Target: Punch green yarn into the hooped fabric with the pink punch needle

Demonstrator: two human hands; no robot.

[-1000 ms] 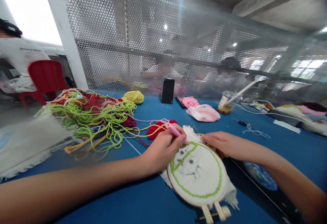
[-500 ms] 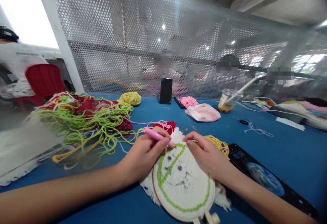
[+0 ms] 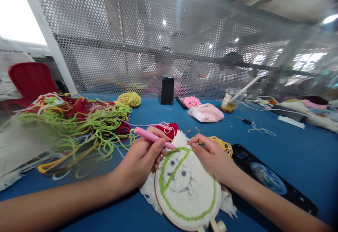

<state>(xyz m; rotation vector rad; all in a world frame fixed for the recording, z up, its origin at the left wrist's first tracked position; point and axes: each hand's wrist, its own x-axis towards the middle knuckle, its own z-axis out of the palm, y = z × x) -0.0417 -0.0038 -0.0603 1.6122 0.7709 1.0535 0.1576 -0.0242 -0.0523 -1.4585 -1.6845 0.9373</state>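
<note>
My left hand (image 3: 139, 161) is closed around a pink punch needle (image 3: 151, 136), which leans to the left. The tool's tip is at the top of the green looped outline (image 3: 163, 170) on white cloth (image 3: 196, 198). A round wooden embroidery hoop (image 3: 169, 218) stretches this cloth, which also bears dark drawn marks and a smile-like line. At the upper right of the hoop, my right hand (image 3: 215, 158) grips its edge with thumb and bent fingers. The frayed cloth border sticks out around the hoop.
Tangled green and red yarn (image 3: 102, 119) lies at the left, a yellow yarn ball (image 3: 129, 99) behind it. A phone (image 3: 269, 175) lies beside my right forearm; another phone (image 3: 167, 91) stands upright. Further right are a drink cup (image 3: 229, 101) and a small dark-handled tool (image 3: 246, 121).
My left hand has drawn back a little to the left with the punch needle, which now lies flatter. The right hand keeps its grip. The whole view has shifted slightly.
</note>
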